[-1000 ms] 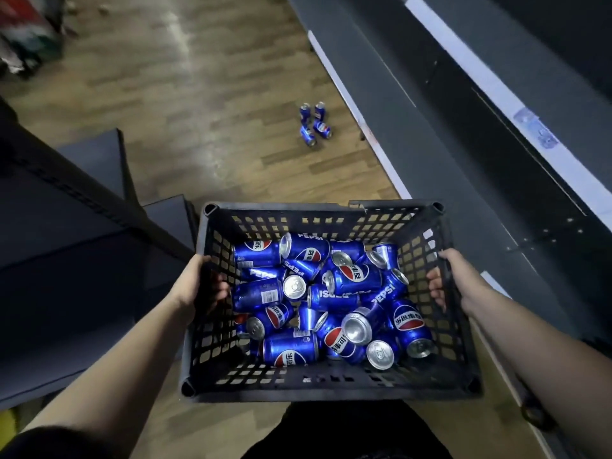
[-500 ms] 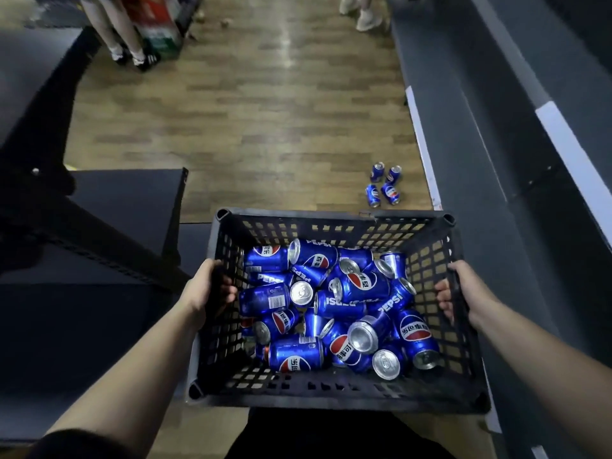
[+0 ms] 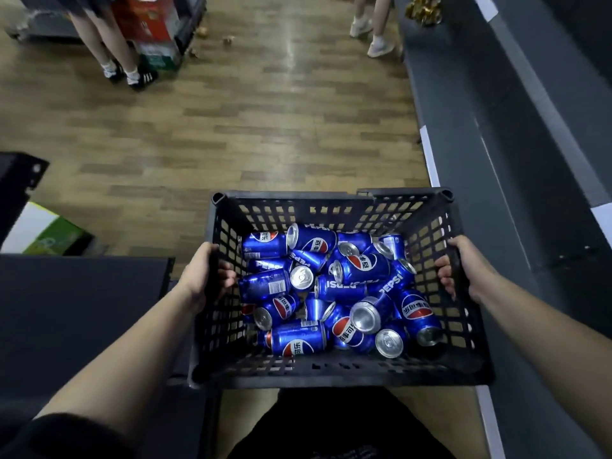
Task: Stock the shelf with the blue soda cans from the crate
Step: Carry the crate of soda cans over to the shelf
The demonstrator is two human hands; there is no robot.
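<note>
A black perforated plastic crate (image 3: 331, 372) is carried in front of me, above the wooden floor. Several blue soda cans (image 3: 334, 289) lie jumbled on their sides inside it. My left hand (image 3: 203, 276) grips the crate's left wall, fingers curled over the rim to the inside. My right hand (image 3: 463, 266) grips the right wall the same way. The dark grey shelf (image 3: 516, 180) runs along the right side, its tiers stepping up toward the right edge.
Dark grey shelving (image 3: 82, 309) stands at the left, with a green and white box (image 3: 46, 230) on the floor beyond it. Two people's legs (image 3: 112, 51) (image 3: 371, 28) stand at the far end of the wooden aisle, beside a red carton (image 3: 149, 24).
The crate has been carried forward along the aisle. The loose cans seen earlier on the floor by the shelf are out of sight now. Both hands keep their grip on the crate.
</note>
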